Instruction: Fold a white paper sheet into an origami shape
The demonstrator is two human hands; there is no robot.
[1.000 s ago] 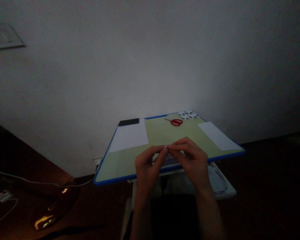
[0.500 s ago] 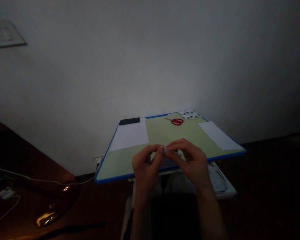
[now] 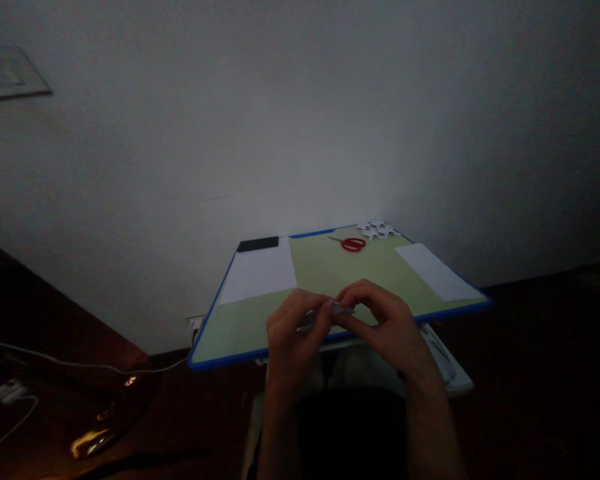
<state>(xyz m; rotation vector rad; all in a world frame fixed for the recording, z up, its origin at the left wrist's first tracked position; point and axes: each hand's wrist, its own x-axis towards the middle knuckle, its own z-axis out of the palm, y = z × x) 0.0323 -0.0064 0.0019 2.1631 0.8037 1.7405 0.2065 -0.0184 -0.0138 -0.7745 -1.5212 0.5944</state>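
Clock face is set on the green board (image 3: pixel 325 267), with 12 at the wall edge and 6 at the person's edge.

- Off the board, out past 8 o'clock: a pale cable (image 3: pixel 80 365) runs over the dark floor. Below it sits a shiny dark object (image 3: pixel 105 427); cannot tell what it is.
- 11 o'clock corner: a flat black slab (image 3: pixel 257 244), touching the far edge of the left white sheet (image 3: pixel 259 272). The sheet lies flat from 11 toward 9.
- 6 o'clock, over the blue near rim: the left hand (image 3: pixel 293 333), fingers curled in, thumb and forefinger tips pressed tight on a small paper piece (image 3: pixel 337 309).
- The small paper piece is held up between both hands just above the near rim at 6 o'clock. Its shape is too dim and small to make out.
- 12 to 1 o'clock: red scissors (image 3: pixel 353 245) lying flat. Just beyond them, at the far edge, is a cluster of folded white paper bits (image 3: pixel 377 230).
- 5 to 6 o'clock: the right hand (image 3: pixel 387 323), fingers bent, tips closed on the same paper piece and meeting the left hand's fingertips.
- 2 to 3 o'clock: the right white sheet (image 3: pixel 437 272), flat along the right edge, well apart from the hands.
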